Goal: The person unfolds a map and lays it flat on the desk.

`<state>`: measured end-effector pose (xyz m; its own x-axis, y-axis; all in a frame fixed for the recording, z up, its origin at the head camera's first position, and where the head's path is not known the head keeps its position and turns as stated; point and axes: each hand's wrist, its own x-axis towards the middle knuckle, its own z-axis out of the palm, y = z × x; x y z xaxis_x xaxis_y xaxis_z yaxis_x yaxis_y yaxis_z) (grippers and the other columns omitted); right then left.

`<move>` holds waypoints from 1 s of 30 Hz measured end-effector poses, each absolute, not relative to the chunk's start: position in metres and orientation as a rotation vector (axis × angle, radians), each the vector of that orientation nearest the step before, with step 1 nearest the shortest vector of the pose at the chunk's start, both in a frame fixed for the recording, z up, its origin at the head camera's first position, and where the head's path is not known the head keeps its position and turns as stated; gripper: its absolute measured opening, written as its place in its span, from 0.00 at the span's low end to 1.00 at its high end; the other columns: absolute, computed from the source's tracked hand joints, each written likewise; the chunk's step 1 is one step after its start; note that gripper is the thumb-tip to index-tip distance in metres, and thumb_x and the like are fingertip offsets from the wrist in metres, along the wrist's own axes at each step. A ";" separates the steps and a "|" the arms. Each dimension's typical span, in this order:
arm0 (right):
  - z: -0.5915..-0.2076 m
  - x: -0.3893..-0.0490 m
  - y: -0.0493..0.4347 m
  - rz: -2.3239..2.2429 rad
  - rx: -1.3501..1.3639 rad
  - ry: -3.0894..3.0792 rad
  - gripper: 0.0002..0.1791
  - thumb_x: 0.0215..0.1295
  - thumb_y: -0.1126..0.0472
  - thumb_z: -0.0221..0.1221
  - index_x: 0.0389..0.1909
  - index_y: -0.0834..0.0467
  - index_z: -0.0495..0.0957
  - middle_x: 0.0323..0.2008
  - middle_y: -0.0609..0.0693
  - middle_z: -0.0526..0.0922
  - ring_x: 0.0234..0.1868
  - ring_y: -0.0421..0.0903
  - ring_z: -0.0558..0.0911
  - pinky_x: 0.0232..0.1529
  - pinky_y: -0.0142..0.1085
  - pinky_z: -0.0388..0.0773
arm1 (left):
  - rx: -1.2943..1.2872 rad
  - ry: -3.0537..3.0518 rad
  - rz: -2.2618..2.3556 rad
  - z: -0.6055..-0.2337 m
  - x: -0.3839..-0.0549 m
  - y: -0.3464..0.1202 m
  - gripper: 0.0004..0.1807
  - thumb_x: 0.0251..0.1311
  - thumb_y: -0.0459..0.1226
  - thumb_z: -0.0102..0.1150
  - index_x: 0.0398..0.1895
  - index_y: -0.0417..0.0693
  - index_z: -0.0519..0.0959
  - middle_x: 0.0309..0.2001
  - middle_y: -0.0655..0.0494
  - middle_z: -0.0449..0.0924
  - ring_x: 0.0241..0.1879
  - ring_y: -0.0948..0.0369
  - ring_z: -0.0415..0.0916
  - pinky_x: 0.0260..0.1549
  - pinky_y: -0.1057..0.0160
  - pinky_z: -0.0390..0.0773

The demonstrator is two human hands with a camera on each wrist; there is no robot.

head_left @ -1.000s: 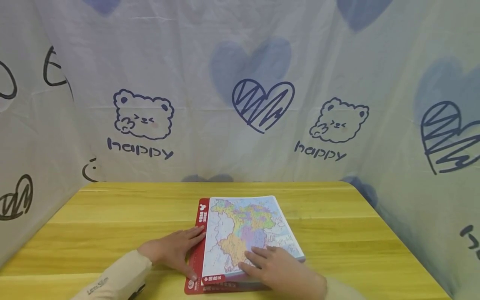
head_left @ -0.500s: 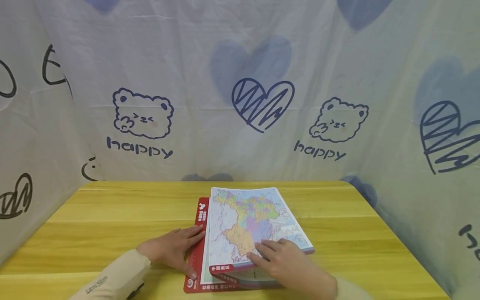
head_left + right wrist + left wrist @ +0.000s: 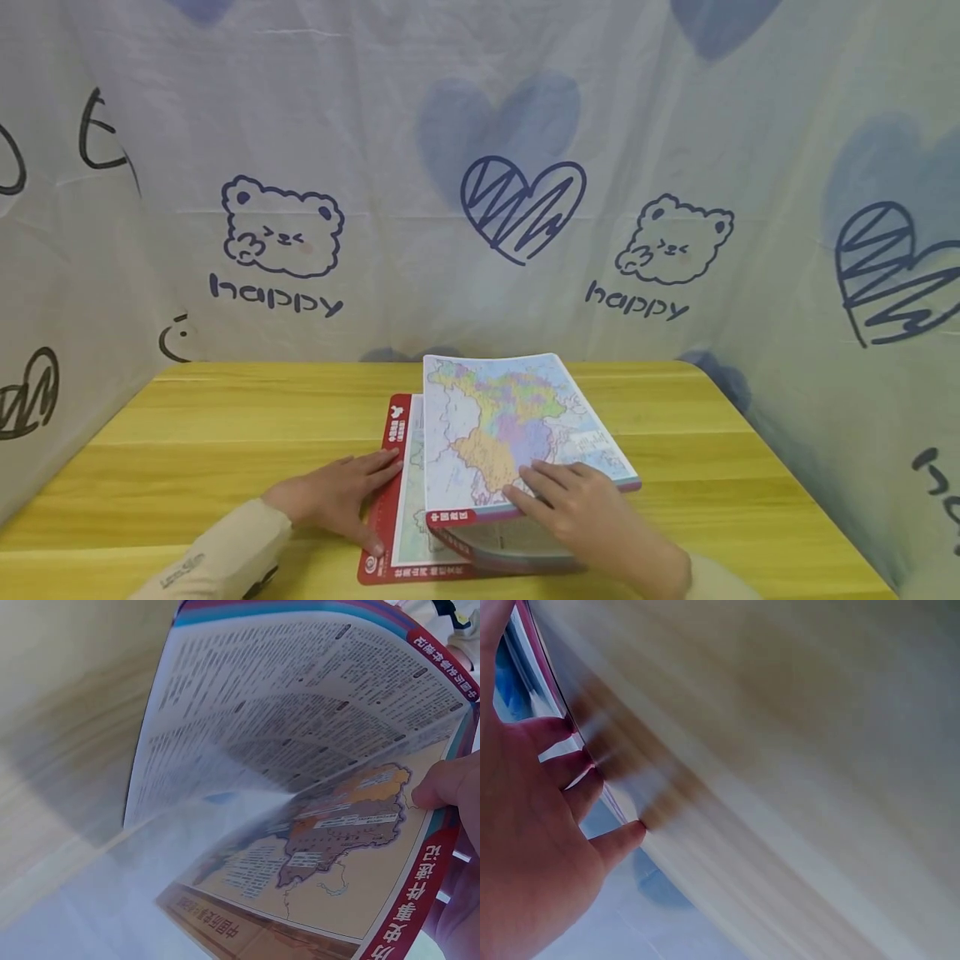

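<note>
A folded map (image 3: pixel 487 433) in pastel colours, with red-labelled lower corner, is raised at an angle in the head view. My right hand (image 3: pixel 592 512) grips its near right edge, fingers on the top face. The right wrist view looks at its inner panels: a page of printed text (image 3: pixel 277 697) and a brown-orange map panel (image 3: pixel 345 825), with my thumb (image 3: pixel 442 784) lying on the panel's edge. Beneath it lies a red-bordered map sheet (image 3: pixel 384 492) on the table. My left hand (image 3: pixel 333 500) rests spread on its red left border; fingertips show at the edge in the left wrist view.
The yellow wood-grain table (image 3: pixel 225 433) extends to both sides and behind the maps. A white curtain (image 3: pixel 405 275) with bears and hearts encloses the table at the back and sides.
My right hand has lifted the folded map and shifted it up and to the right, uncovering more of the red-bordered sheet. My left hand has stayed nearly still on the border.
</note>
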<state>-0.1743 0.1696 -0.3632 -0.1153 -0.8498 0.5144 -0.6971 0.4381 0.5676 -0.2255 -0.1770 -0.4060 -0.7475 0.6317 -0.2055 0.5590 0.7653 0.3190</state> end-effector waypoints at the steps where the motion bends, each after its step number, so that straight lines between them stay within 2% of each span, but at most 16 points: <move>1: -0.362 -0.175 0.171 -0.224 1.310 -1.860 0.32 0.80 0.64 0.26 0.45 0.52 0.84 0.40 0.49 0.86 0.40 0.44 0.84 0.31 0.33 0.82 | 0.922 2.661 0.345 -0.406 -0.226 -0.178 0.60 0.43 0.65 0.68 0.73 0.37 0.57 0.73 0.41 0.52 0.71 0.42 0.51 0.65 0.41 0.55; 13: -0.352 -0.179 0.179 -0.142 1.262 -1.788 0.28 0.80 0.65 0.31 0.42 0.53 0.85 0.39 0.51 0.86 0.39 0.47 0.85 0.30 0.37 0.82 | 0.887 2.649 0.376 -0.405 -0.227 -0.187 0.61 0.43 0.64 0.68 0.73 0.37 0.57 0.74 0.41 0.50 0.71 0.42 0.49 0.65 0.40 0.53; 18: -0.347 -0.181 0.182 -0.095 1.235 -1.774 0.26 0.79 0.66 0.34 0.41 0.54 0.85 0.39 0.52 0.86 0.38 0.48 0.85 0.30 0.38 0.82 | 0.904 2.656 0.382 -0.405 -0.228 -0.189 0.61 0.43 0.64 0.69 0.72 0.36 0.57 0.74 0.40 0.50 0.70 0.41 0.50 0.64 0.39 0.56; 24: -0.343 -0.181 0.188 -0.063 1.206 -1.788 0.27 0.79 0.65 0.34 0.42 0.56 0.85 0.40 0.53 0.86 0.39 0.49 0.85 0.31 0.40 0.82 | 0.830 2.655 0.401 -0.404 -0.229 -0.191 0.61 0.40 0.65 0.70 0.73 0.40 0.59 0.73 0.42 0.52 0.70 0.42 0.52 0.62 0.39 0.60; 30: -0.338 -0.181 0.192 -0.008 1.176 -1.802 0.26 0.80 0.63 0.35 0.42 0.57 0.86 0.38 0.53 0.86 0.39 0.50 0.85 0.31 0.42 0.82 | 0.809 2.642 0.417 -0.402 -0.228 -0.193 0.61 0.39 0.63 0.72 0.72 0.39 0.59 0.73 0.41 0.52 0.69 0.41 0.53 0.62 0.39 0.60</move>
<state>-0.1805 0.1921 -0.3384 -0.0863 -0.7121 0.6968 -0.7058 0.5373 0.4617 -0.2282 -0.1934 -0.4025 -0.7777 0.5818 -0.2383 0.4802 0.7943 0.3723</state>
